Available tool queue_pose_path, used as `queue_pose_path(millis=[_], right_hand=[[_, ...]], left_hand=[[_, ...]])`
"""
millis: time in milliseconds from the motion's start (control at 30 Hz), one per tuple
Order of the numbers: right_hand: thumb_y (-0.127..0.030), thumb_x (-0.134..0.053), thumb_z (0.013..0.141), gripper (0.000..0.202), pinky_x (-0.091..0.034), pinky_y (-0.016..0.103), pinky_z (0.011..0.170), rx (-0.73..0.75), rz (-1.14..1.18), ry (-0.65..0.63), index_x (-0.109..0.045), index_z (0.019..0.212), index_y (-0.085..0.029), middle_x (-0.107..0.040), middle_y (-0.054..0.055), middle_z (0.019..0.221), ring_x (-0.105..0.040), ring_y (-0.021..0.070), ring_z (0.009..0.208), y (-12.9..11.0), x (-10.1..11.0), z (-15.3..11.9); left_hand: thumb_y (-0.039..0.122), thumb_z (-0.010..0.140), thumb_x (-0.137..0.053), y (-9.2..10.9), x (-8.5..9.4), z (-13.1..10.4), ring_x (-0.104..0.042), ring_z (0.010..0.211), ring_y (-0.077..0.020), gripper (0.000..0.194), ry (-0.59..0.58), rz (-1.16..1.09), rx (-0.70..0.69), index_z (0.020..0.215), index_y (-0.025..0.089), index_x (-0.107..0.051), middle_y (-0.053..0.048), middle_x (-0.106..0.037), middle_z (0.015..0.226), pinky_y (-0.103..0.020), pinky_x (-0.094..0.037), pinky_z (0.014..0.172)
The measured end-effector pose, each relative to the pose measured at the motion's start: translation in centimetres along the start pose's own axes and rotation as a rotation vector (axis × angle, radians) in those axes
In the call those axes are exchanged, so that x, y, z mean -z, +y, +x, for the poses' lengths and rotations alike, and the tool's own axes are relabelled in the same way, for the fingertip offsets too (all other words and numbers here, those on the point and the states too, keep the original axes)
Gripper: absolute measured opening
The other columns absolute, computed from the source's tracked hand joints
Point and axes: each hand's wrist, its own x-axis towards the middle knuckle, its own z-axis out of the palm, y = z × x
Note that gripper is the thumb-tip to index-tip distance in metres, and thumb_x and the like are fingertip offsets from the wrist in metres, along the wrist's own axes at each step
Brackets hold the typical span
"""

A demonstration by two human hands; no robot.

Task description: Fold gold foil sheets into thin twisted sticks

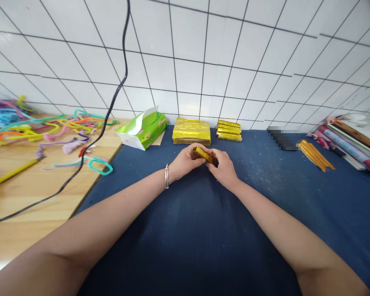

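Observation:
Between both hands, over the dark blue tabletop (pixel 200 230), is a small folded piece of gold foil paper (pixel 203 153). My left hand (pixel 186 161), with a silver bangle (pixel 167 176) at the wrist, grips its left end. The right end is pinched by my right hand (pixel 223 166). Fingers hide part of the folded paper. Just behind the hands lies a thick stack of gold foil paper (pixel 191 131). To the right of that stack sits a smaller pile of folded gold strips (pixel 229 130).
A green tissue pack (pixel 151 129) stands at the back left. Colourful pipe cleaners (pixel 58 129) litter the wooden table (pixel 49 205), crossed by a black cable (pixel 112 102). At right are a pixelated dark object (pixel 283 138), gold strips (pixel 317 155) and books (pixel 351 144). A tiled wall (pixel 188 74) closes the back.

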Motion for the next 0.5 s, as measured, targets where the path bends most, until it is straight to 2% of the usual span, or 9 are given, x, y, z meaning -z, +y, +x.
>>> queue_pose_path(millis=[133, 267, 333, 400, 500], right_hand=[[-0.020, -0.059, 0.075, 0.039, -0.043, 0.037, 0.082, -0.004, -0.040, -0.009, -0.053, 0.113, -0.022, -0.062, 0.005, 0.096, -0.053, 0.0220, 0.092, 0.4, 0.1, 0.0], [-0.022, -0.061, 0.074, 0.035, -0.042, 0.037, 0.083, 0.003, -0.078, -0.067, -0.056, 0.109, -0.022, -0.064, 0.005, 0.095, -0.053, 0.0223, 0.093, 1.1, -0.1, 0.1], [-0.023, -0.063, 0.073, 0.034, -0.041, 0.037, 0.083, 0.009, -0.101, -0.085, -0.058, 0.106, -0.022, -0.064, 0.005, 0.095, -0.052, 0.0225, 0.093, 1.4, -0.1, 0.2], [-0.025, -0.064, 0.073, 0.033, -0.040, 0.037, 0.083, 0.012, -0.121, -0.093, -0.058, 0.106, -0.022, -0.064, 0.004, 0.094, -0.052, 0.0224, 0.093, 1.6, -0.1, 0.2], [-0.028, -0.064, 0.074, 0.030, -0.040, 0.036, 0.082, 0.017, -0.143, -0.104, -0.060, 0.103, -0.022, -0.065, 0.004, 0.092, -0.052, 0.0217, 0.091, 1.7, 0.0, 0.3]], left_hand=[[0.019, 0.072, -0.066, 0.2, 1.8, 0.3, -0.059, 0.098, -0.0157, 0.037, -0.094, 0.061, 0.048, 0.105, 0.016, -0.050, -0.008, -0.060, 0.110, -0.033, -0.046, 0.089], [0.023, 0.071, -0.067, -0.4, 4.5, 0.9, -0.058, 0.095, -0.0154, 0.033, -0.178, 0.357, 0.089, 0.101, 0.016, -0.056, -0.005, -0.062, 0.104, -0.033, -0.044, 0.088], [0.025, 0.071, -0.067, -0.9, 5.4, 1.2, -0.058, 0.093, -0.0154, 0.031, -0.178, 0.512, 0.089, 0.100, 0.017, -0.059, -0.003, -0.063, 0.102, -0.033, -0.043, 0.089], [0.028, 0.070, -0.067, -1.3, 5.9, 1.3, -0.058, 0.092, -0.0156, 0.033, -0.181, 0.595, 0.088, 0.100, 0.018, -0.060, -0.002, -0.063, 0.101, -0.033, -0.043, 0.088], [0.032, 0.070, -0.067, -1.6, 6.1, 1.3, -0.059, 0.088, -0.0153, 0.036, -0.213, 0.574, 0.117, 0.103, 0.017, -0.060, -0.003, -0.064, 0.098, -0.032, -0.046, 0.084]])
